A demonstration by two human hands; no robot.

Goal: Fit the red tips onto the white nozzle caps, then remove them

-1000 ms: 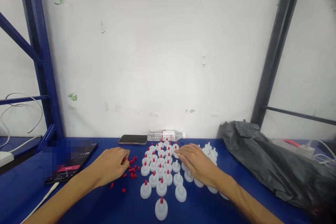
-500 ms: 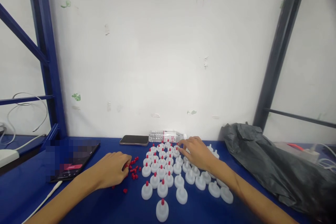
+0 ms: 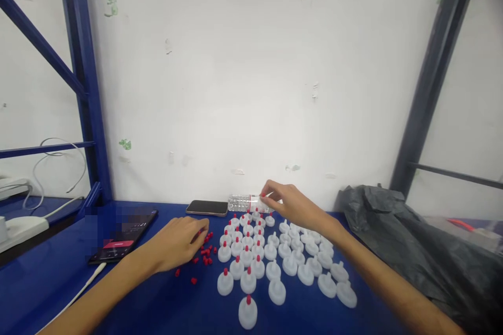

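Several white nozzle caps (image 3: 271, 259) stand in rows on the blue table (image 3: 165, 303); those on the left carry red tips, those on the right (image 3: 314, 261) do not. Loose red tips (image 3: 204, 256) lie scattered to the left of the rows. My left hand (image 3: 178, 243) rests palm down on these tips, its fingers curled over them. My right hand (image 3: 288, 201) is raised above the far end of the rows, fingers pinched on a small piece, apparently a white cap with a red tip, just in front of the lying water bottle (image 3: 247, 202).
A dark phone (image 3: 207, 208) lies by the wall next to the bottle. A second phone (image 3: 123, 230) with a lit screen and a white cable lies at the left. A crumpled black plastic bag (image 3: 412, 246) fills the right side. Blue rack posts frame the white wall.
My right hand has lifted off the caps and moved back towards the bottle, now pinched on a small piece. My left hand stayed on the red tips. The camera shifted slightly.
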